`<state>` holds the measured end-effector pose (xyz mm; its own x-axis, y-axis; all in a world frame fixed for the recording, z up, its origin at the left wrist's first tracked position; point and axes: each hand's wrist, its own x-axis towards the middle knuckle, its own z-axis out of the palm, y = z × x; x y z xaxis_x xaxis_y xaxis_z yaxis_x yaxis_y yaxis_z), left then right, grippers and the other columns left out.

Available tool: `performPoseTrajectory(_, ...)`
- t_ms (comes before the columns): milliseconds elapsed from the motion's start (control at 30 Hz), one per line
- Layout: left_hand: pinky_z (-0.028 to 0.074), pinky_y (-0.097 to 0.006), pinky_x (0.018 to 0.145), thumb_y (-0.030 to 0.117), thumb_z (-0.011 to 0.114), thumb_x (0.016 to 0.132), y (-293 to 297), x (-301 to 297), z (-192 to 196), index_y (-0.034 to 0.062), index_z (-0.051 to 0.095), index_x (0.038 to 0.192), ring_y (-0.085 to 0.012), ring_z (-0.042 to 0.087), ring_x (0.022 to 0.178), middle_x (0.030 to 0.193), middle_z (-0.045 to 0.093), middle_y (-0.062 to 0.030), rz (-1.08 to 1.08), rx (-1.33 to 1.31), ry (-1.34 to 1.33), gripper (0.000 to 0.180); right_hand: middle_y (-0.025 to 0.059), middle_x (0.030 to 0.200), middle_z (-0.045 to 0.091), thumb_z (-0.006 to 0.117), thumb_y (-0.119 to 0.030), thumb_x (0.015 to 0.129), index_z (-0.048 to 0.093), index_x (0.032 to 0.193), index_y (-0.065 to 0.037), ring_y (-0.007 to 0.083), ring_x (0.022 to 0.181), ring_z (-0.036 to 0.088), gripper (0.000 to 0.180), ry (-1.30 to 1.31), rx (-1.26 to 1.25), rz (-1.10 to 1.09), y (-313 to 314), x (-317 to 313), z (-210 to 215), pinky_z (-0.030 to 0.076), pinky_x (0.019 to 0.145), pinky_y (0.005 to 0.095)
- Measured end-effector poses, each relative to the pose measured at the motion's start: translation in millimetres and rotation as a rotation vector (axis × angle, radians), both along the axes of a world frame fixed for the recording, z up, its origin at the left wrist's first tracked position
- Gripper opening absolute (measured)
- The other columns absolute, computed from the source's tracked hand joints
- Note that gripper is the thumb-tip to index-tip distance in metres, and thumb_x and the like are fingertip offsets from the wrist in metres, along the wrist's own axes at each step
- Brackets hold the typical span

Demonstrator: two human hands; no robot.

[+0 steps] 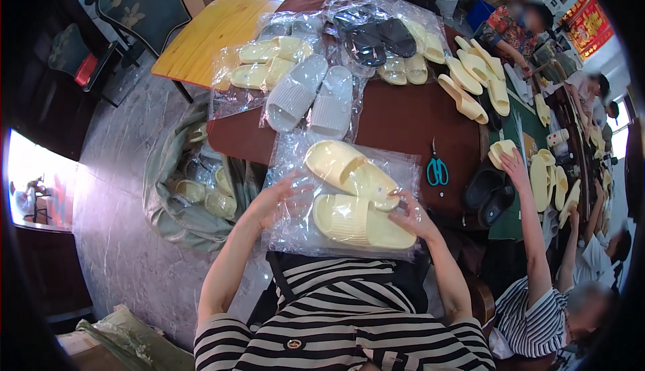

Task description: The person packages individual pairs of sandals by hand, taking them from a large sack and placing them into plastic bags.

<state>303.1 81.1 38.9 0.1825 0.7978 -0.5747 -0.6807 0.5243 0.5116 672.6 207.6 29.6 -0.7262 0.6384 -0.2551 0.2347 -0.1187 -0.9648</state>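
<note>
Pale yellow slippers [356,199] are lying as a pair on a clear plastic bag [289,226] at the near edge of the dark table [403,119], just above the person's lap. The left hand [272,199] is gripping the bag's edge, holding the film taut, while the right hand [410,216] is pinching the nearer slipper's end, seemingly steadying the pair. Teal scissors [437,168] are lying just beside them.
</note>
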Motion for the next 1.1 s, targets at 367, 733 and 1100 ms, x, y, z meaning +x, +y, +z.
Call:
performPoseTrajectory(367, 0.051, -0.043, 0.081, 0.013, 0.062, 0.088, -18.4, -9.0, 31.9, 0.0013, 0.037, 0.143, -0.0356, 0.059, 0.106, 0.12, 0.059, -0.0166, -0.227, 0.244, 1.753, 0.061, 0.0071, 0.122, 0.048, 0.071, -0.003, 0.078, 0.053, 0.126, -0.006, 0.0186, 0.11, 0.053, 0.051, -0.132, 0.212, 0.078, 22.7, 7.9, -19.9, 0.044, 0.098, 0.0323)
performPoseTrajectory(733, 0.047, -0.054, 0.091, 0.03, 0.058, 0.092, 4.5, 23.7, -43.0, 0.0231, 0.044, 0.142, -0.0461, 0.049, 0.117, 0.151, 0.024, -0.0269, -0.241, 0.258, 1.882, 0.053, 0.0098, 0.128, 0.047, 0.073, -0.008, 0.079, 0.05, 0.133, -0.01, 0.0197, 0.113, 0.052, 0.059, -0.259, -0.003, -0.042, 12.3, 16.0, -6.5, 0.048, 0.092, 0.0322)
performPoseTrajectory(1100, 0.047, -0.049, 0.089, 0.022, 0.062, 0.087, 8.9, 31.5, -46.2, 0.0221, 0.05, 0.139, -0.0422, 0.052, 0.109, 0.151, 0.028, -0.0221, -0.211, 0.251, 1.929, 0.053, 0.0051, 0.116, 0.053, 0.074, -0.003, 0.079, 0.056, 0.12, -0.009, 0.0117, 0.09, 0.062, 0.045, -0.217, 0.043, -0.006, 16.8, 16.6, -5.8, 0.051, 0.079, 0.0253)
